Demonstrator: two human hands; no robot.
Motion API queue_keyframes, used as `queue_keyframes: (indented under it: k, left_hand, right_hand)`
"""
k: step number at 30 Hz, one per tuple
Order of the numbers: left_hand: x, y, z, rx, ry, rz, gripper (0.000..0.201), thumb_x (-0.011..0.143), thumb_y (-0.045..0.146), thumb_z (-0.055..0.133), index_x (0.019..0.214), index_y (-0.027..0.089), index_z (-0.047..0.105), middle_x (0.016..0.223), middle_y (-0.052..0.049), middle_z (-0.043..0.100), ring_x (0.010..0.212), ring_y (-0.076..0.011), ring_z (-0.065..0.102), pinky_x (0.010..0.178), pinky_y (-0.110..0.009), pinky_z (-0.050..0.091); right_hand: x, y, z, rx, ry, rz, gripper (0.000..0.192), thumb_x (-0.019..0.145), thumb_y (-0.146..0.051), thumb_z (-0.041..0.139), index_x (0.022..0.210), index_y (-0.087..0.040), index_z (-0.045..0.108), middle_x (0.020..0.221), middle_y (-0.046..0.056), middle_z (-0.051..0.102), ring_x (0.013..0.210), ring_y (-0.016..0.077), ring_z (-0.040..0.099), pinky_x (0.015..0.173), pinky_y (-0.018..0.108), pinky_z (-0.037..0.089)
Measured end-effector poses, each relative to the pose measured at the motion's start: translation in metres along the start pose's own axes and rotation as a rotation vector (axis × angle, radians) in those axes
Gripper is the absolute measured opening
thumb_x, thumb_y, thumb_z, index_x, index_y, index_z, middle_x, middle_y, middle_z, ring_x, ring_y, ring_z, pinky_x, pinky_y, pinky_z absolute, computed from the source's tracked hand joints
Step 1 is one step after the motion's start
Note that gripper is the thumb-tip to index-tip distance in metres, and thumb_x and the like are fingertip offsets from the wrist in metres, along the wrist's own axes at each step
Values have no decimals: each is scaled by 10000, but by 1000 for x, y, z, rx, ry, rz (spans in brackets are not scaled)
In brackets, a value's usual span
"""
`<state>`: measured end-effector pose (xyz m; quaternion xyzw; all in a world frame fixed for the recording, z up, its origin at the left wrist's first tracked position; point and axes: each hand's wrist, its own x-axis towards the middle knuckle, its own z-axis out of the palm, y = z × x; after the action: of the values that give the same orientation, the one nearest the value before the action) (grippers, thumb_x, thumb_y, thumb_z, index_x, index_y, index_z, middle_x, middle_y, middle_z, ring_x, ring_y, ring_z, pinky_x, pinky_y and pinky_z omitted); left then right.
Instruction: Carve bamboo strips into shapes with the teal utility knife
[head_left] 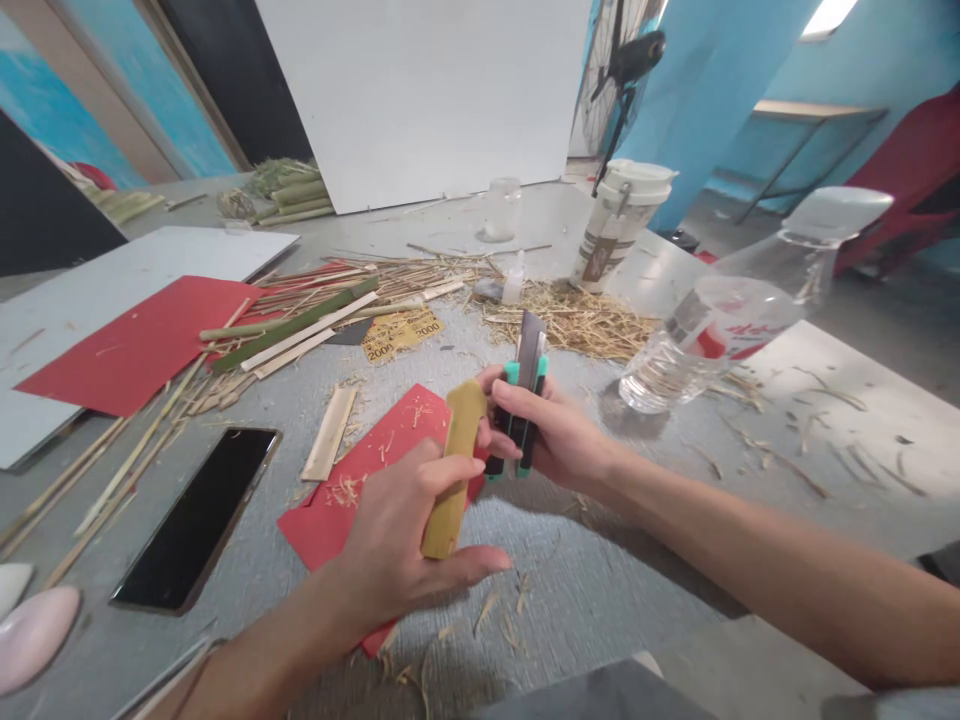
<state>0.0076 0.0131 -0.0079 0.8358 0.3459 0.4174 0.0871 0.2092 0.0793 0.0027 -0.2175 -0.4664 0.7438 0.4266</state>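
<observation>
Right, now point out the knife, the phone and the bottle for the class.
Knife (532, 350): head view, on its grey upper part.
Phone (199, 518): head view, on the middle of its dark screen.
Bottle (733, 322): head view, on its label.

Shavings (574, 322) and stalks (304, 196) suggest a craft workshop.

1 black phone (196, 518) lying screen up on the grey tabletop (555, 560), 1 clear white-capped bottle (675, 360) toward the right, 1 lidded cup (621, 232) with brown markings behind it, 1 black fan (636, 58) farther back, 1 tall white panel (435, 100), blue wall (705, 110)
</observation>
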Motion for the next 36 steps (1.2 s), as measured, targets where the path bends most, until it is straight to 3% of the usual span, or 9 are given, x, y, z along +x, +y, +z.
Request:
queue_keyframes:
  k: [5,15,17,20,24,29,32,36]
  left_hand:
    - [-1,-1,2,-21,63,-10,542,981,746,594,1278,296,544,803,17,657,663,-185,662,587,-296,491]
    - [0,-3,3,-30,27,-6,560,994,757,555,1299,289,504,843,18,642,678,-167,653,610,-278,494]
    - [0,-3,3,-18,18,-15,568,990,761,558,1301,288,506,848,16,646,689,-173,655,618,-284,495]
    - [-1,-2,3,3,8,-8,555,998,749,558,1300,286,516,902,-5,688,724,-186,663,629,-296,490]
    - [-2,0,5,7,17,29,527,1022,728,534,1289,274,527,881,-7,684,698,-178,638,590,-290,442]
    - [-1,3,5,-6,21,8,539,1019,739,532,1282,269,527,841,10,681,646,-160,632,557,-283,426]
    - [-2,3,4,-44,5,-28,572,994,760,560,1290,272,530,928,-4,736,656,-156,657,576,-286,458]
    - [-3,1,3,-98,5,-48,593,965,766,609,1303,282,551,960,-3,752,721,-172,688,622,-292,499]
  right_hand:
    - [-1,-2,1,12,-36,24,186,849,-347,803,967,-226,725,727,-17,704,536,104,469,503,254,354]
    - [-1,4,0,-142,21,-86,149,871,-351,823,953,-241,764,718,-23,719,522,93,468,494,253,349]
    - [-2,3,0,-281,66,-168,100,886,-320,801,945,-246,767,728,-21,716,562,113,534,520,266,395]
    - [-6,-1,4,-618,184,-417,19,888,-247,774,901,-253,761,748,-10,717,650,150,617,609,310,475]
    - [-12,-2,8,-905,226,-704,76,934,-205,735,961,-271,759,762,-4,724,657,159,628,622,331,487]
    - [-10,3,7,-944,205,-842,203,964,-154,715,1129,-273,731,807,-6,707,689,152,643,592,299,494]
    - [-7,4,5,-963,203,-917,196,940,-120,715,1085,-252,720,780,-19,688,659,133,622,579,277,491]
    - [-8,4,5,-984,236,-888,176,916,-111,728,1037,-238,710,780,-27,696,651,113,620,570,250,484]
